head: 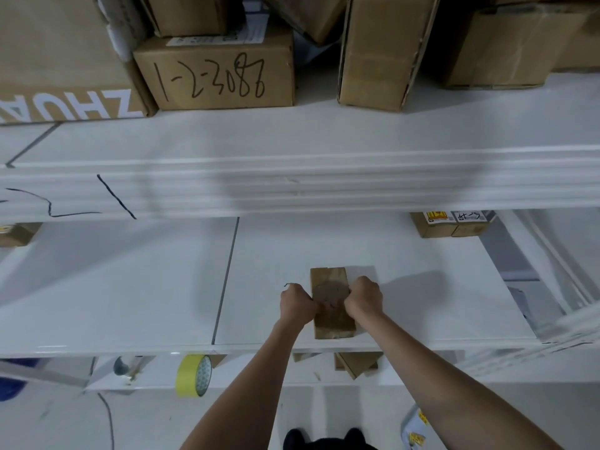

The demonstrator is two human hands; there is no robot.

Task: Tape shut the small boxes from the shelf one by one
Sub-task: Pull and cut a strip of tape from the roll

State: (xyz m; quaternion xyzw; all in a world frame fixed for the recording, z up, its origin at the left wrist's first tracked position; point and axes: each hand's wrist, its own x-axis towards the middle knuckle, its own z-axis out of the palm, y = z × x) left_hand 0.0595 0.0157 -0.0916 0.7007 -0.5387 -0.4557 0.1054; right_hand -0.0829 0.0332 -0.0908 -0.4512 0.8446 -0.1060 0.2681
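A small brown cardboard box [330,302] lies on the white shelf [130,287] near its front edge, long side pointing away from me. My left hand [297,303] grips its left side with curled fingers. My right hand [364,298] grips its right side the same way. A grey round patch shows on the box top between my hands. A roll of yellow tape [193,375] stands on edge on the lower shelf, left of my arms.
Large cardboard boxes [220,73] fill the upper shelf. A small labelled box [451,224] sits at the back right of my shelf, another at the far left [16,233]. More brown boxes [357,363] lie on the lower shelf under my hands.
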